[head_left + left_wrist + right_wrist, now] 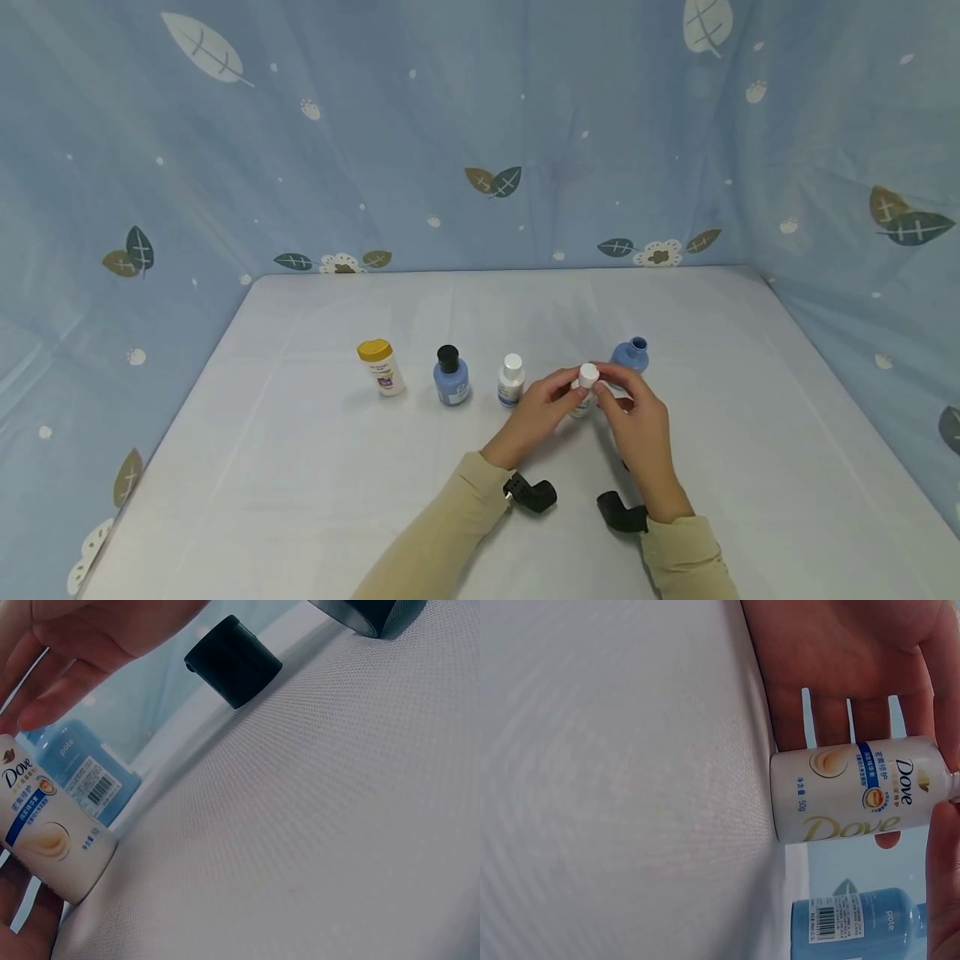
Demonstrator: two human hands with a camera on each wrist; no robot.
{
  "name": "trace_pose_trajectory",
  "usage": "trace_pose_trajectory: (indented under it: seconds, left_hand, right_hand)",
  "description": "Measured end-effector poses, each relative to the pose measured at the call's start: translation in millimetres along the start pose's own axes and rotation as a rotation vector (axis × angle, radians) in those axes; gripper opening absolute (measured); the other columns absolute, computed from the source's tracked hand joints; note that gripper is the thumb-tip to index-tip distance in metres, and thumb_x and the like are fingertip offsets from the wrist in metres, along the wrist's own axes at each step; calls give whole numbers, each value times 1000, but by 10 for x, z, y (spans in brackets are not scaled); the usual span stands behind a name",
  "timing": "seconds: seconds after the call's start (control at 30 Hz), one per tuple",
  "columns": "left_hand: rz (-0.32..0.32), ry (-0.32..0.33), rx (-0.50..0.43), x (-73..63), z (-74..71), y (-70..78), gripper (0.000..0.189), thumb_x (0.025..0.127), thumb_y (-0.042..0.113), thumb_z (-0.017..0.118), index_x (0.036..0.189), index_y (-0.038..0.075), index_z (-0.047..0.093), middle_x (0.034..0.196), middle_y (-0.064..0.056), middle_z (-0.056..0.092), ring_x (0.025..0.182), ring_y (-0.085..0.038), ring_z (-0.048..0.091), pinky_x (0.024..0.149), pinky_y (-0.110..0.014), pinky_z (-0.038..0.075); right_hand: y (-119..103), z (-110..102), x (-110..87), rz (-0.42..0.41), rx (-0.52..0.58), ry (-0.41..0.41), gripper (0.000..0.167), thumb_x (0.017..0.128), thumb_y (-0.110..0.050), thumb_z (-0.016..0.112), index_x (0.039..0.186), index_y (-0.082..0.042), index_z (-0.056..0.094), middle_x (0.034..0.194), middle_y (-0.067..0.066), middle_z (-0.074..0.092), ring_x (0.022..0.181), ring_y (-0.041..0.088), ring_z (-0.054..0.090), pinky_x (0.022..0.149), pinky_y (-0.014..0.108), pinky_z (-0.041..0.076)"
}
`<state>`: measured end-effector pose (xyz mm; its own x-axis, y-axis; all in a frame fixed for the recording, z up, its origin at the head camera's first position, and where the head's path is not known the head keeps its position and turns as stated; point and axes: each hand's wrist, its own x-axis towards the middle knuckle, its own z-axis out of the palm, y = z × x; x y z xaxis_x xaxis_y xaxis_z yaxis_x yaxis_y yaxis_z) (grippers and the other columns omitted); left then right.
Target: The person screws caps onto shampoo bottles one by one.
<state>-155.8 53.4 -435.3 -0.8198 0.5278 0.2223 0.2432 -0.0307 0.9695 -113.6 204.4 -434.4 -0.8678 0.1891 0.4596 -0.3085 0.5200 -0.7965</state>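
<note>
In front of me a small white Dove bottle (847, 791) with a white cap (588, 375) stands upright on the table. My left hand (531, 419) grips its body, and some of those fingers show behind it in the right wrist view. My right hand (641, 429) pinches at the cap with thumb and forefinger, its other fingers held off the bottle in the left wrist view. Just beyond that hand stands a blue bottle (630, 355) with an uncapped mouth. A black cap (234, 664) lies on the table by the right wrist, mostly hidden in the head view.
Left of my hands stand a white bottle with a white cap (512, 382), a blue bottle with a black cap (452, 383) and a white bottle with a yellow lid (381, 367). A leaf-patterned blue curtain (420, 142) borders the white table (262, 467).
</note>
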Motion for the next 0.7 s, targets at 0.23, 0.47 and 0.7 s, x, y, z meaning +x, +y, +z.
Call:
trace_pose_trajectory:
  seconds: [0.23,0.47,0.7]
  left_hand:
    - [29,8,8,59,39,-271,36,92,19,52,128,14,50,122,4,52,108,-7,48,87,-24,41]
    - [22,6,45,45,29,-195,36,92,19,51,127,12,50,122,0,53,104,-7,50,84,-23,42]
    - [19,9,58,-3,16,24,37,92,14,51,127,5,49,122,-6,53,104,-6,50,85,-23,42]
  right_hand:
    - [-81,-15,-4,65,-43,-12,32,83,-22,64,115,-18,58,106,-2,60,98,10,52,67,16,43]
    - [-93,-29,20,25,-85,-51,34,84,-24,63,118,-20,58,110,-6,55,98,7,50,68,16,44]
    - [-83,-31,12,41,-58,-73,33,86,-26,59,119,-20,57,115,-3,55,103,10,50,70,15,45]
